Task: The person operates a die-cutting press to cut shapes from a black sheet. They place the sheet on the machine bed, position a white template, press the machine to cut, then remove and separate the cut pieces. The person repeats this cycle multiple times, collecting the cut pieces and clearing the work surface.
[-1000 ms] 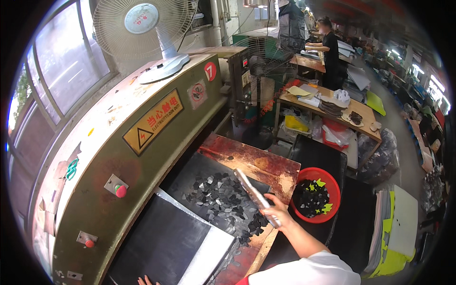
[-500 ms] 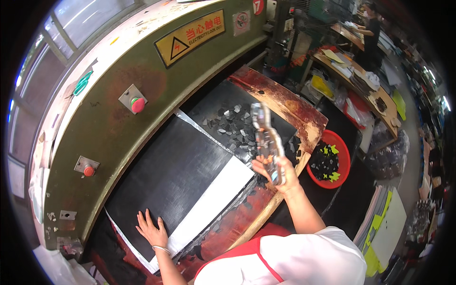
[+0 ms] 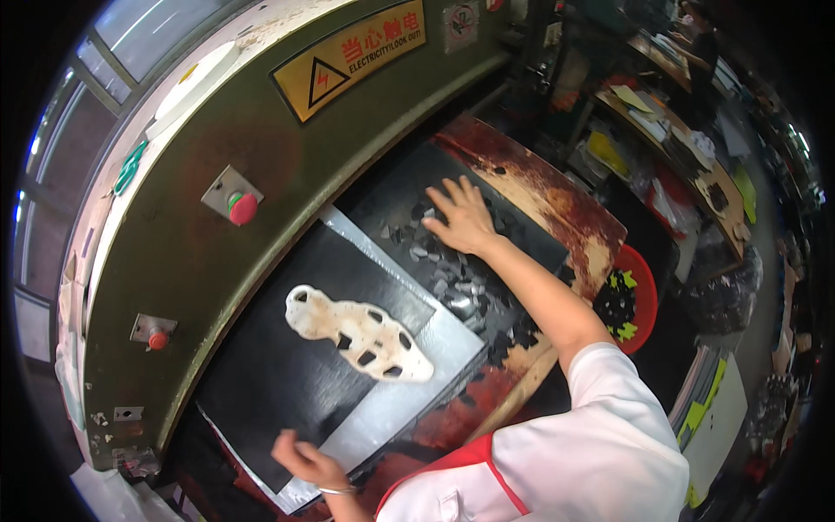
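Note:
A pale, perforated cutting die (image 3: 358, 335) with a long, rounded outline lies flat on a black sheet (image 3: 261, 383). My right hand (image 3: 465, 219) is open, fingers spread, over small dark cut pieces (image 3: 435, 261) on the dark board beyond the sheet. Whether its palm presses on them cannot be seen. My left hand (image 3: 311, 463) is at the near edge of the sheet, its fingers curled in and nothing visible in them. A silvery-white strip (image 3: 383, 422) shows along the sheet's near right side.
A green press (image 3: 287, 157) with red buttons (image 3: 242, 209) runs along the far left. A red bowl (image 3: 645, 300) of dark and yellow-green pieces stands to the right, beside the worn wooden table edge (image 3: 583, 217). Stacked sheets (image 3: 713, 418) lie lower right. Another person (image 3: 700, 56) is in the background.
The cutting die has gone from my right hand onto the black sheet. My right hand has moved up to the loose pieces. My left hand has come off the sheet, its fingers now curled.

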Available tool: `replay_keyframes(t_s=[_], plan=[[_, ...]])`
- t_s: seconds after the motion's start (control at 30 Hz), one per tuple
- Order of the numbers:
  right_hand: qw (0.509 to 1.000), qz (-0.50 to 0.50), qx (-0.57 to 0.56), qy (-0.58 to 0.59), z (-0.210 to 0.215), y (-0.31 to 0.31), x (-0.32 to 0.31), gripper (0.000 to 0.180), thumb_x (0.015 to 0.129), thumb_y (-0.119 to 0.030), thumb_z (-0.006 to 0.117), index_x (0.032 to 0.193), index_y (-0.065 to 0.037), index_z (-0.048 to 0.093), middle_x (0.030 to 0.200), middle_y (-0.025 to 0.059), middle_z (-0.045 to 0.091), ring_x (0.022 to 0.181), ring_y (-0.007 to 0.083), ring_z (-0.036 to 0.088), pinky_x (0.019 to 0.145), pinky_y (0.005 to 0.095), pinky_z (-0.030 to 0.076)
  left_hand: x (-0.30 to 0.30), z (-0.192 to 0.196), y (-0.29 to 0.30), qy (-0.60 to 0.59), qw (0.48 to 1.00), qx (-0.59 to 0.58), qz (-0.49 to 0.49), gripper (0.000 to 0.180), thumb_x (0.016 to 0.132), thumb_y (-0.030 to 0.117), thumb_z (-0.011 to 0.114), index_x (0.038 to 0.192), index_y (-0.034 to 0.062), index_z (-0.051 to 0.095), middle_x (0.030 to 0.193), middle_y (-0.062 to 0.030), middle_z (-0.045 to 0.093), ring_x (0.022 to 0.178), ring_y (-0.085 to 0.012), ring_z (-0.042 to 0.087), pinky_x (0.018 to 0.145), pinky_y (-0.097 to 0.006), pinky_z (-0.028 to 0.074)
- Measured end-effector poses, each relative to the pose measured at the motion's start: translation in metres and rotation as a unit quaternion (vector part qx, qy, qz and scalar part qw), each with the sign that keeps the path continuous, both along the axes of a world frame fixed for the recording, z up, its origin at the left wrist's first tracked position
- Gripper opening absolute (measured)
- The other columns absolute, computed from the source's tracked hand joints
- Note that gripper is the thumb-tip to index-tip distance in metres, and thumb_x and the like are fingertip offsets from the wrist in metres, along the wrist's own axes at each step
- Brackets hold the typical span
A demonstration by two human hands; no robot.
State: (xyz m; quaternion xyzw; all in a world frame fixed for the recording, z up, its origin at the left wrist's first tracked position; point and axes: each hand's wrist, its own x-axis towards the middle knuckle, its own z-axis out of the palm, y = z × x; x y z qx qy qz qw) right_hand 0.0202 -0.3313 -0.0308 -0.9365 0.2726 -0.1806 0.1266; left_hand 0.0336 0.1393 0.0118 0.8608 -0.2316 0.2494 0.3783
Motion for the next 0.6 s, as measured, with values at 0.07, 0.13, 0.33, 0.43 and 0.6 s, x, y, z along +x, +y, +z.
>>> replay_keyframes(t_s=[0.07, 0.13, 0.33, 0.43, 0.6], plan=[[0.996, 0.088, -0.010, 0.018, -0.013, -0.016, 0.029, 0.064, 0.088, -0.057, 0.053, 0.141, -0.023, 0.046, 0.151, 0.0179, 0.031, 0.141, 0.0422, 0.021, 0.116, 0.0542, 0.016, -0.032, 0.005, -0.058, -0.079, 0.966, 0.142, -0.200, 0.022, 0.084, 0.002, 0.052, 0.105, -0.0008, 0.058, 0.097, -0.0164, 0.060, 0.087, -0.0326, 0.059, 0.083, -0.040, 0.046], [0.983, 0.170, 0.063, 0.030, -0.023, -0.020, 0.043, 0.057, 0.086, -0.053, 0.057, 0.135, -0.025, 0.053, 0.148, 0.0145, 0.037, 0.141, 0.0383, 0.023, 0.117, 0.0501, 0.018, -0.056, -0.002, -0.131, -0.005, 0.929, 0.090, -0.360, 0.034, 0.074, 0.001, 0.064, 0.108, 0.0014, 0.062, 0.100, -0.0154, 0.061, 0.088, -0.0345, 0.060, 0.079, -0.044, 0.049], [0.908, 0.373, 0.178, -0.067, -0.034, -0.014, -0.037, 0.023, 0.072, -0.024, 0.072, 0.092, -0.013, 0.075, 0.119, 0.0060, 0.061, 0.120, 0.0334, 0.046, 0.102, 0.0436, 0.040, -0.069, -0.009, -0.263, 0.148, 0.901, 0.076, -0.400, 0.056, 0.076, 0.011, 0.073, 0.125, -0.0067, 0.052, 0.127, -0.0240, 0.050, 0.113, -0.0415, 0.051, 0.097, -0.045, 0.043], [0.911, 0.363, 0.183, -0.071, -0.025, -0.015, -0.088, 0.017, 0.068, -0.018, 0.070, 0.083, -0.009, 0.074, 0.112, 0.0046, 0.064, 0.110, 0.0309, 0.051, 0.094, 0.0416, 0.042, -0.083, -0.015, -0.282, 0.155, 0.869, 0.128, -0.451, 0.085, 0.074, 0.024, 0.077, 0.138, -0.0090, 0.031, 0.137, -0.0345, 0.034, 0.124, -0.0513, 0.039, 0.104, -0.055, 0.034], [0.923, 0.295, 0.244, -0.039, 0.002, -0.018, -0.161, 0.011, 0.072, -0.017, 0.073, 0.073, -0.007, 0.072, 0.110, 0.0065, 0.067, 0.112, 0.0312, 0.052, 0.096, 0.0420, 0.041, -0.086, -0.025, -0.310, 0.130, 0.893, 0.188, -0.388, 0.082, 0.078, 0.025, 0.072, 0.142, -0.0041, 0.030, 0.145, -0.0374, 0.022, 0.133, -0.0552, 0.026, 0.108, -0.063, 0.023]])
